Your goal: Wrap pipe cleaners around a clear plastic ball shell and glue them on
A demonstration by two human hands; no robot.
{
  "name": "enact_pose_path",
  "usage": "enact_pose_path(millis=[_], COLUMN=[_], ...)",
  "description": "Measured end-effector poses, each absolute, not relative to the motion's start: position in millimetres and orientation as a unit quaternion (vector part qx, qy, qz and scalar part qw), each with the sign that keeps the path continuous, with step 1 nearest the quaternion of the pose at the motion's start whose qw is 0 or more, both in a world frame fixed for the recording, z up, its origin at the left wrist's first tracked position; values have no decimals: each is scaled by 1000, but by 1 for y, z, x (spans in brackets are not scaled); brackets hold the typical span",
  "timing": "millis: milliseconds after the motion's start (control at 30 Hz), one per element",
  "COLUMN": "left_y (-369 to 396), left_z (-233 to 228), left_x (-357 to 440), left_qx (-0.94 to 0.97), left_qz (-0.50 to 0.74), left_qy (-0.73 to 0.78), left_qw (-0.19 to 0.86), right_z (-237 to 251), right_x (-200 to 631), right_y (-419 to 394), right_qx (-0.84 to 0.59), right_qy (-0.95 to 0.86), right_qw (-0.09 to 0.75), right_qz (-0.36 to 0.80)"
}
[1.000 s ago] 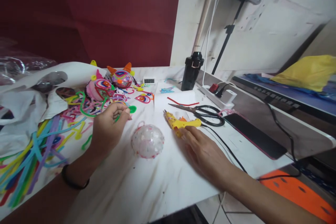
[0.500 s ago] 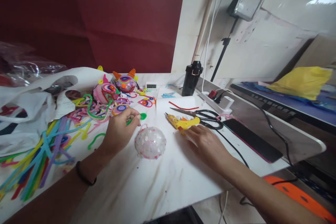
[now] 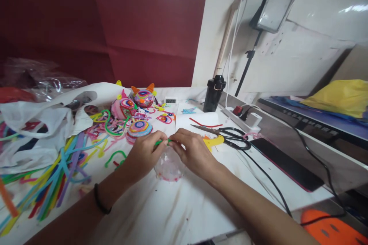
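Two hands: both meet above the clear ball at the middle of the worktop (image 3: 178,214).
Left hand (image 3: 145,155): fingers closed narrow, pinching one end of a green pipe cleaner (image 3: 159,142).
Right hand (image 3: 193,152): fingertips closed on the other end of the same green piece, touching the left fingertips.
Clear ball (image 3: 169,166): it lies on the worktop just under both hands, mostly hidden by them; pink dots show on its lower part.
How to do it well: in my judgement, the pinch should stay close to the tip of the green piece, and the ball should rest steady below, because it is round and can roll.
At 1 o'clock from the hands: a yellow glue gun (image 3: 214,141), partly hidden behind the right hand, its black cable running toward 4 o'clock.
At 2 o'clock: black scissors (image 3: 227,138), then a dark phone (image 3: 284,164) further right.
At 12 o'clock: finished colourful balls with ears (image 3: 143,97), a small digital clock (image 3: 170,101) and a black bottle (image 3: 214,93).
At 9 o'clock: a heap of loose pipe cleaners (image 3: 57,168) and a white plastic bag (image 3: 37,126).
In the way: the glue gun and its cable lie near the right wrist, and the coiled pieces (image 3: 139,127) sit just beside the left hand.
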State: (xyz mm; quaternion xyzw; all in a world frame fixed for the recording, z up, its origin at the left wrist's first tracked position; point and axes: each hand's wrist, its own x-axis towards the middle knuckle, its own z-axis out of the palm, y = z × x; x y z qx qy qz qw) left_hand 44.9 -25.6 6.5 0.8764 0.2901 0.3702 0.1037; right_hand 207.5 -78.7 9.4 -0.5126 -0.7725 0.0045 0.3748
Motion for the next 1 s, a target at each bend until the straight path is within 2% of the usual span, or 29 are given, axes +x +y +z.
enact_pose_path(millis=[200, 433, 567, 700, 1000], left_y=[-24, -23, -22, -24, -30], left_z=[6, 7, 0, -1, 2], left_x=[44, 45, 49, 51, 55], left_qx=[857, 804, 759, 720, 676], left_qz=[383, 430, 453, 464, 485], left_qy=[305, 333, 331, 346, 366], left_qw=[160, 241, 330, 384, 416], right_z=[10, 0, 0, 3, 2], right_x=[211, 210, 204, 198, 191], right_y=[-76, -68, -66, -66, -70], right_qx=[-518, -512, -481, -470, -453], right_qy=[-732, -604, -520, -480, -403], right_qw=[440, 563, 628, 650, 680], right_qz=[39, 238, 323, 355, 413])
